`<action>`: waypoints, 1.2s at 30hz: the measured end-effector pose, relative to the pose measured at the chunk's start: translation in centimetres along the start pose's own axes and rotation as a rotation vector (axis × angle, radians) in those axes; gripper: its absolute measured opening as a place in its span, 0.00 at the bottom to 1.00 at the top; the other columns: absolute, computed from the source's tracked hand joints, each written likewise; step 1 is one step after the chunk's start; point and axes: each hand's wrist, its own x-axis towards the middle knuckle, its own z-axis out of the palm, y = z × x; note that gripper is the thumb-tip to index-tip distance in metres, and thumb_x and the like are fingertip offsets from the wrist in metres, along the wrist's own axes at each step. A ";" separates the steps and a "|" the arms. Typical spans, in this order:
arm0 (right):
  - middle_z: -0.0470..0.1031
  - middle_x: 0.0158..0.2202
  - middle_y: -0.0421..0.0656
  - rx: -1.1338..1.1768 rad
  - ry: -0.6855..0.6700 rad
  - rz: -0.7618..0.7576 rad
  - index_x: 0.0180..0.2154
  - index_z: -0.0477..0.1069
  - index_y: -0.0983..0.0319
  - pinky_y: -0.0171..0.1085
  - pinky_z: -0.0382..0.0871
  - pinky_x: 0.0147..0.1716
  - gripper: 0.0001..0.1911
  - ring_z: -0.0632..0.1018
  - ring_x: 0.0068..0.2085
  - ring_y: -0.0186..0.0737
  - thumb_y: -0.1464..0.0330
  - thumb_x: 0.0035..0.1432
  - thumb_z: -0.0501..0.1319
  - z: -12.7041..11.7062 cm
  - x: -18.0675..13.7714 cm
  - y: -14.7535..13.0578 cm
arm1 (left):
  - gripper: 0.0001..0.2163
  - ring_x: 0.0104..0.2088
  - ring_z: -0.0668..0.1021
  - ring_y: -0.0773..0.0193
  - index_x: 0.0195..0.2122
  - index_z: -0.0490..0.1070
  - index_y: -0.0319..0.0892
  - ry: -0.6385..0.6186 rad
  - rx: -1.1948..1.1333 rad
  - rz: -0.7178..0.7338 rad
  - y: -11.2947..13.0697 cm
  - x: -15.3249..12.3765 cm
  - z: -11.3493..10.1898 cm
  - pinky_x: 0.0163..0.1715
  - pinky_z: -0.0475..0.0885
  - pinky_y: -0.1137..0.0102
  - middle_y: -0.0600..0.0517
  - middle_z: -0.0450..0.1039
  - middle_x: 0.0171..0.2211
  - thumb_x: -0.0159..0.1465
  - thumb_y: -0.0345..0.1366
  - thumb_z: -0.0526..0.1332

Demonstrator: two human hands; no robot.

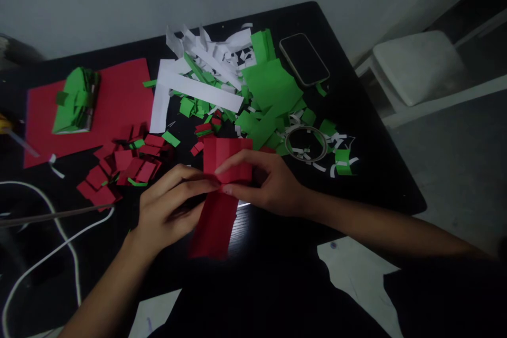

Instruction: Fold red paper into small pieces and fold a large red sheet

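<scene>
Between my hands, above the near part of the black table, is a creased red paper (216, 224). Its wide upper part shows fold lines, and a narrower strip hangs down toward me. My left hand (172, 203) pinches it from the left, fingertips at the middle where the two parts meet. From the right, my right hand (269, 182) grips the same spot with thumb and forefinger; its other fingers are partly hidden behind the paper. Just left of my left hand lies a pile of small folded red paper pieces (124, 161).
Green paper scraps (273, 90) and white paper strips (206, 90) cover the table's middle. A phone (304, 59) lies at the back right, a tape ring (306, 143) nearer. A green paper bundle (75, 100) rests on a red sheet (122, 87). A white cable (71, 245) loops at left.
</scene>
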 end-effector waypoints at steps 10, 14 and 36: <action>0.81 0.43 0.41 0.090 0.058 0.049 0.42 0.78 0.59 0.35 0.76 0.44 0.12 0.81 0.43 0.38 0.72 0.54 0.71 0.3 0.0 0.0 | 0.16 0.40 0.80 0.61 0.50 0.76 0.44 0.008 -0.026 -0.026 0.3 0.0 -0.1 0.35 0.77 0.67 0.48 0.78 0.43 0.62 0.25 0.68; 0.81 0.43 0.40 0.110 0.057 0.071 0.43 0.78 0.59 0.35 0.77 0.44 0.13 0.81 0.43 0.37 0.71 0.54 0.72 0.3 0.0 -0.1 | 0.16 0.39 0.81 0.61 0.51 0.75 0.44 0.008 -0.051 -0.042 0.2 -0.1 -0.1 0.35 0.77 0.67 0.48 0.79 0.42 0.63 0.25 0.68; 0.82 0.42 0.40 0.008 0.070 0.061 0.42 0.78 0.60 0.35 0.77 0.44 0.12 0.82 0.43 0.38 0.73 0.54 0.70 0.2 0.1 0.2 | 0.13 0.39 0.82 0.60 0.50 0.75 0.45 0.002 -0.016 -0.013 0.3 -0.1 0.3 0.34 0.79 0.68 0.46 0.79 0.42 0.65 0.28 0.66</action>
